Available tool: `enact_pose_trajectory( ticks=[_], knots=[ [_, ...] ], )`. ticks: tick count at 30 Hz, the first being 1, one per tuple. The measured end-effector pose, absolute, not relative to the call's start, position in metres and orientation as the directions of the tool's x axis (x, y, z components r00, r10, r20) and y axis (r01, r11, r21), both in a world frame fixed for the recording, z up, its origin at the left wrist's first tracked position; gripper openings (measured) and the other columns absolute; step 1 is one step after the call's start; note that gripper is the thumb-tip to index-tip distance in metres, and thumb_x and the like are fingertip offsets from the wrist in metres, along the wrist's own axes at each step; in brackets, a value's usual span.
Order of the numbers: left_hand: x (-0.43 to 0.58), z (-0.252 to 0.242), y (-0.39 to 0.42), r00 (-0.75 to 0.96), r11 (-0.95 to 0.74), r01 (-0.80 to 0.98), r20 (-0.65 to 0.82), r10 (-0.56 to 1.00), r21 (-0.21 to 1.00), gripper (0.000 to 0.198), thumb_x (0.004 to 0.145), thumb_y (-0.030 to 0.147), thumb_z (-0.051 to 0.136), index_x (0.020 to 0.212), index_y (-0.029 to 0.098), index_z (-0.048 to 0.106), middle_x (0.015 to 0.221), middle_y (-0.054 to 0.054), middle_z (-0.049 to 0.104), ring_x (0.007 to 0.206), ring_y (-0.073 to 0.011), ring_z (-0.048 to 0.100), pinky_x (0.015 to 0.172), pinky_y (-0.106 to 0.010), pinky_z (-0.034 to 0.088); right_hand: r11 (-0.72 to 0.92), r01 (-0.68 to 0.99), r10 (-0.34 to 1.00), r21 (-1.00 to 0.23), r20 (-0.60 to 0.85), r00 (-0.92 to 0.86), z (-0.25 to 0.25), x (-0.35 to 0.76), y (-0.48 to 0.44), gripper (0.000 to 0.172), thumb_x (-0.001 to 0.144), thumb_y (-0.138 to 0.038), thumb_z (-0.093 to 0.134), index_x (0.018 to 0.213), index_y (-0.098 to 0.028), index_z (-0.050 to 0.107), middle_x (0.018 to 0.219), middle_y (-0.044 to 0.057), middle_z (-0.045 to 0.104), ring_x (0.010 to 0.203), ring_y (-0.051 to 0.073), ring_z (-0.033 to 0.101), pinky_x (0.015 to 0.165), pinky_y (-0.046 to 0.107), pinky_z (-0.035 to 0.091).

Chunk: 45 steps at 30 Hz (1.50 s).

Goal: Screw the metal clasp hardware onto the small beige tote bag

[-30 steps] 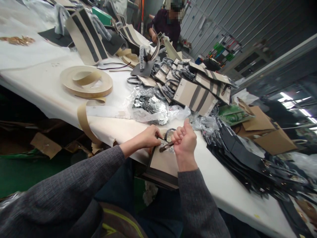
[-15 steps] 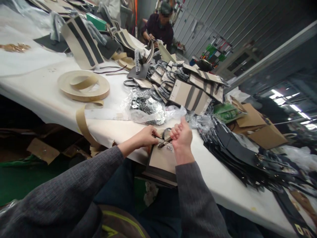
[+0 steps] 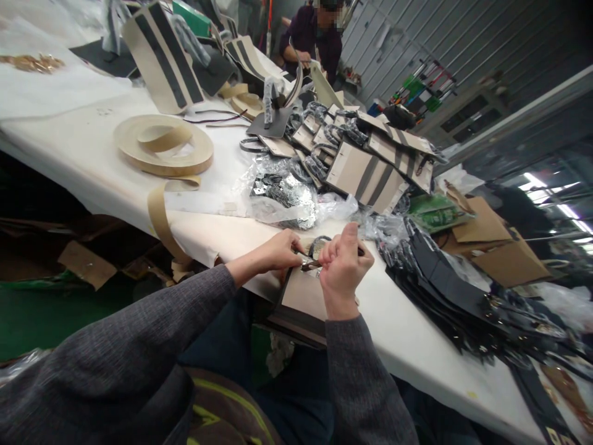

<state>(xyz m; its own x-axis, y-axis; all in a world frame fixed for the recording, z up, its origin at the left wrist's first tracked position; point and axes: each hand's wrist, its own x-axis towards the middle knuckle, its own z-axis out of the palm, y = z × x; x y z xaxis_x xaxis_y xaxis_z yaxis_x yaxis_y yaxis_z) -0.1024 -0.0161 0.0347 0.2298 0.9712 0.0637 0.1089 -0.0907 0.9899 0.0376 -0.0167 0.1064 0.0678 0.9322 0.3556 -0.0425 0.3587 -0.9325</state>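
Note:
At the table's near edge lies a beige bag panel (image 3: 303, 295) with a dark lower band and a dark looped handle (image 3: 319, 245) at its top. My left hand (image 3: 282, 252) is closed at the panel's upper left, fingertips pinched on its top edge. My right hand (image 3: 345, 262) is wrapped in a fist, thumb up, round a dark metal tool that looks like pliers (image 3: 311, 265). The jaws point left and meet small shiny metal pieces on the panel, close to my left fingertips. Fingers hide most of the tool's handles.
A bag of metal plates (image 3: 282, 198) lies just beyond my hands, before a pile of striped bag panels (image 3: 365, 176). A tape roll (image 3: 164, 145) sits left. Black straps (image 3: 445, 287) and a cardboard box (image 3: 503, 241) are at right. Another person (image 3: 312, 40) works opposite.
My right hand has turned, and the pliers' tip now sits lower, against the metal pieces on the panel. My left hand keeps its hold. The whole view has shifted slightly.

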Motion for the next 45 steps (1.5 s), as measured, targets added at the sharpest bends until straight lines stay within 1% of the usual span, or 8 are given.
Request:
enact_pose_trajectory(
  ticks=[8,12,16,20,24,29,38,45],
  knots=[
    [-0.107,0.038,-0.024,0.229,-0.040,0.066,0.024,0.973,0.997,0.029,0.070,0.024,0.079,0.097,0.013,0.080,0.093,-0.007,0.077,0.079,-0.0221,0.066,0.066,-0.028,0.047,0.132,-0.175,0.989,-0.976,0.117,0.089,0.127,0.055,0.020,0.073,0.098,-0.067,0.076,0.057,-0.025,0.033,0.047,-0.010,0.029,0.037,0.006,0.024,0.034,0.024,0.019],
    [-0.107,0.035,-0.023,0.270,0.008,0.100,-0.035,0.962,0.995,0.024,0.074,0.025,0.077,0.094,0.013,0.078,0.087,-0.006,0.075,0.071,-0.0203,0.064,0.063,-0.028,0.045,0.006,-0.212,0.993,-0.977,-0.019,0.113,0.129,0.055,0.040,0.073,0.100,-0.069,0.072,0.060,-0.026,0.029,0.046,-0.011,0.026,0.036,0.006,0.021,0.032,0.023,0.016],
    [-0.110,0.036,-0.022,0.254,-0.071,0.104,0.042,0.966,0.992,0.019,0.074,0.025,0.078,0.089,0.014,0.077,0.090,-0.006,0.074,0.083,-0.0217,0.067,0.068,-0.027,0.047,-0.075,-0.215,0.992,-0.974,-0.096,0.087,0.122,0.049,0.047,0.073,0.100,-0.069,0.074,0.061,-0.026,0.030,0.045,-0.011,0.027,0.036,0.006,0.020,0.032,0.023,0.015],
    [-0.110,0.040,-0.023,0.247,-0.060,0.123,0.028,0.969,0.991,0.017,0.074,0.027,0.081,0.083,0.014,0.076,0.092,-0.007,0.074,0.079,-0.0198,0.066,0.063,-0.026,0.047,-0.021,-0.178,0.998,-0.984,-0.033,0.061,0.120,0.043,0.037,0.072,0.099,-0.066,0.076,0.059,-0.026,0.032,0.045,-0.010,0.028,0.036,0.006,0.021,0.032,0.024,0.015],
    [-0.110,0.042,-0.025,0.283,0.072,0.079,-0.092,0.955,0.994,0.024,0.077,0.033,0.082,0.090,0.013,0.077,0.093,-0.006,0.073,0.060,-0.0149,0.060,0.049,-0.025,0.040,0.172,-0.060,0.983,-0.983,0.168,0.071,0.116,0.033,0.010,0.068,0.102,-0.062,0.073,0.058,-0.026,0.036,0.047,-0.008,0.032,0.037,0.008,0.027,0.034,0.027,0.020],
    [-0.111,0.038,-0.025,0.279,0.085,0.018,-0.087,0.956,0.996,0.032,0.072,0.033,0.087,0.095,0.013,0.077,0.092,-0.005,0.072,0.062,-0.0149,0.061,0.049,-0.023,0.039,0.356,0.103,0.922,-0.929,0.367,0.127,0.106,0.027,-0.019,0.068,0.105,-0.065,0.069,0.057,-0.026,0.041,0.048,-0.006,0.038,0.040,0.009,0.034,0.041,0.029,0.028],
    [-0.112,0.035,-0.024,0.306,0.052,0.050,-0.064,0.950,0.997,0.035,0.071,0.038,0.086,0.094,0.012,0.077,0.086,-0.005,0.071,0.059,-0.0146,0.060,0.047,-0.022,0.040,0.328,-0.039,0.938,-0.944,0.320,0.134,0.117,0.037,-0.018,0.071,0.103,-0.070,0.069,0.057,-0.025,0.037,0.049,-0.008,0.033,0.040,0.010,0.035,0.039,0.027,0.028],
    [-0.111,0.034,-0.024,0.309,0.081,0.040,-0.090,0.947,0.996,0.038,0.073,0.039,0.085,0.099,0.012,0.076,0.083,-0.003,0.069,0.055,-0.0148,0.061,0.046,-0.023,0.042,0.334,0.060,0.929,-0.941,0.340,0.145,0.111,0.033,-0.027,0.068,0.106,-0.063,0.068,0.056,-0.025,0.041,0.048,-0.006,0.037,0.040,0.010,0.036,0.041,0.029,0.031]
  ],
)
